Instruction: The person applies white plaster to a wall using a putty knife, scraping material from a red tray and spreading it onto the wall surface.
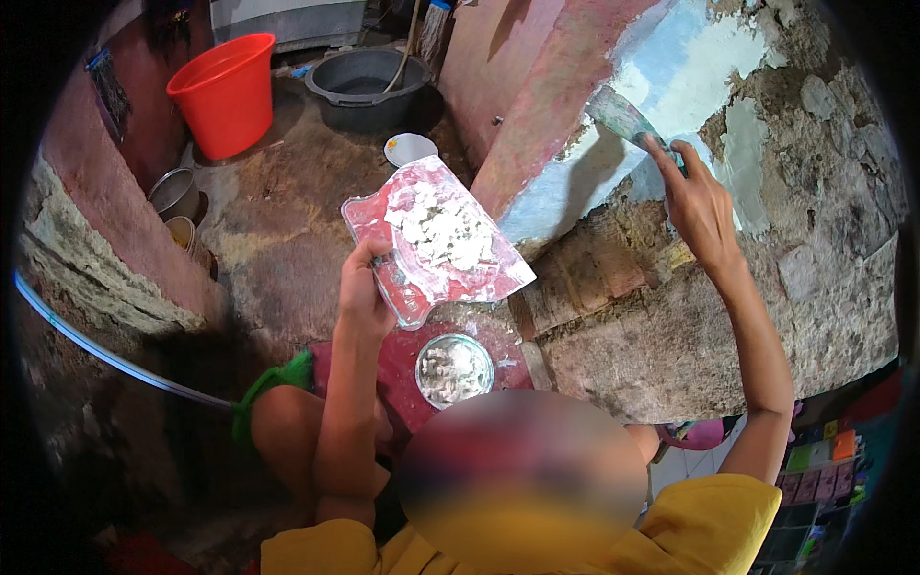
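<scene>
My left hand (366, 289) grips the edge of a flat red board (369, 222), tilted in front of me. A heap of white putty (443, 230) lies spread across the board. In my right hand (701, 196) is a putty knife (623, 117), its blade against the wall at the upper right. White and pale blue patches of plaster (685, 86) cover that part of the wall, beside rough bare masonry (805, 163). Below the board, a round bowl (454, 371) with more white putty stands on a dark red surface (393, 369).
A red bucket (225, 101) and a dark grey basin (369, 91) with a stick in it stand at the back left. A white plate-like disc (410, 149) lies behind the board. Smaller containers (175, 195) sit by the left wall. A pale hose or cable (115, 356) curves at far left.
</scene>
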The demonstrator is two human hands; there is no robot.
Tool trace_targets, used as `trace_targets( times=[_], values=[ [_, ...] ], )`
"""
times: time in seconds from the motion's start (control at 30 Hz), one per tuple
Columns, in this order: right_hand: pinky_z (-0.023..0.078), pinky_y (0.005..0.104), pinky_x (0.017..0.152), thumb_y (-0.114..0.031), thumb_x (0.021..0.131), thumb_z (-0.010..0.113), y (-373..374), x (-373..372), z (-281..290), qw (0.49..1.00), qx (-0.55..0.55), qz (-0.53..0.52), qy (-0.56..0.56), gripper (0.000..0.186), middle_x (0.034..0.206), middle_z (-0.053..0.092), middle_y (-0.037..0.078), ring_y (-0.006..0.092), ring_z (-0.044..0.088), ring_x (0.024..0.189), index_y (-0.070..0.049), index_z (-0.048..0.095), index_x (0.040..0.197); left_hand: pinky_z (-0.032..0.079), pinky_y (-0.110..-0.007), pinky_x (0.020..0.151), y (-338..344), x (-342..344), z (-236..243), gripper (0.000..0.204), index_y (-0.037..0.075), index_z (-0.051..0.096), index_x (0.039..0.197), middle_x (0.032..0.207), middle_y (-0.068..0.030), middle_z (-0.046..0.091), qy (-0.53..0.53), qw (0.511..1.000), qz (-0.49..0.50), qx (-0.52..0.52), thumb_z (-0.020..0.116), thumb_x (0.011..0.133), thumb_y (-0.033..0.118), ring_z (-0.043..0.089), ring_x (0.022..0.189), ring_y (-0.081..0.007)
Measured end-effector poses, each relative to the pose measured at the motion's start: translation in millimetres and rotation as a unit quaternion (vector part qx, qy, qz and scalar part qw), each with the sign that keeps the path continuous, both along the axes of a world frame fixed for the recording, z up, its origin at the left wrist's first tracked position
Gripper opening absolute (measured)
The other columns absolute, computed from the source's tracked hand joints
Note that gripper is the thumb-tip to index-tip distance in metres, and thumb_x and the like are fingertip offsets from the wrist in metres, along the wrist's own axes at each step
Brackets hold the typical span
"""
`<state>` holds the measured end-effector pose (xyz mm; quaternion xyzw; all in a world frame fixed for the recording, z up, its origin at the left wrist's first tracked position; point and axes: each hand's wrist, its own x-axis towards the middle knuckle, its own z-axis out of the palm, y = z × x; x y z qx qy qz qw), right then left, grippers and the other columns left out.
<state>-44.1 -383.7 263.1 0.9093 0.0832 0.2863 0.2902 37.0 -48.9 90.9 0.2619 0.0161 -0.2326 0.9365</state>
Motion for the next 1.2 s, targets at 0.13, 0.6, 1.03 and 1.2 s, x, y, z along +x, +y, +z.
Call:
trace_targets(
  times=[0.13,0.6,1.03,1.2],
  values=[
    [0.053,0.0349,0.062,0.011,0.069,0.054,-19.2,7.5,1.3,1.000,0.007,0.018,-0.005,0.077,0.110,0.056,0.011,0.0266,0.062,0.077,-0.027,0.043,0.135,0.051,-0.044,0.088,-3.1,-0.3,1.7,0.045,-0.008,0.041,0.122,0.113,-0.0201,0.057,0.003,1.000,-0.004,-0.004,0.041,0.082,0.011,0.062,0.098,-0.0296],
    [0.053,0.0343,0.064,0.012,0.070,0.054,-31.7,10.4,-5.1,0.999,0.010,0.038,-0.029,0.076,0.107,0.058,0.010,0.0263,0.062,0.080,-0.028,0.045,0.133,0.050,-0.046,0.090,-5.9,4.7,-7.5,0.048,-0.009,0.040,0.124,0.115,-0.0226,0.056,0.008,0.999,-0.033,-0.039,0.045,0.080,0.010,0.060,0.101,-0.0330],
    [0.053,0.0326,0.064,0.011,0.074,0.049,6.5,-38.1,-19.1,0.947,0.296,0.123,0.034,0.067,0.108,0.057,0.011,0.0235,0.062,0.081,-0.021,0.047,0.132,0.050,-0.045,0.089,-6.8,-1.1,-5.7,0.043,-0.008,0.042,0.122,0.112,-0.0205,0.058,-0.029,0.996,-0.074,-0.049,0.042,0.083,0.011,0.061,0.099,-0.0301],
    [0.048,0.0355,0.083,0.015,0.069,0.040,52.6,-49.3,-72.6,0.816,0.480,0.223,0.232,0.069,0.118,0.049,0.018,0.0300,0.057,0.098,-0.016,0.050,0.131,0.053,-0.043,0.086,-16.6,-17.4,10.6,0.042,-0.010,0.043,0.122,0.114,-0.0227,0.057,0.002,0.979,-0.154,-0.133,0.042,0.085,0.010,0.063,0.096,-0.0303]
  ],
)
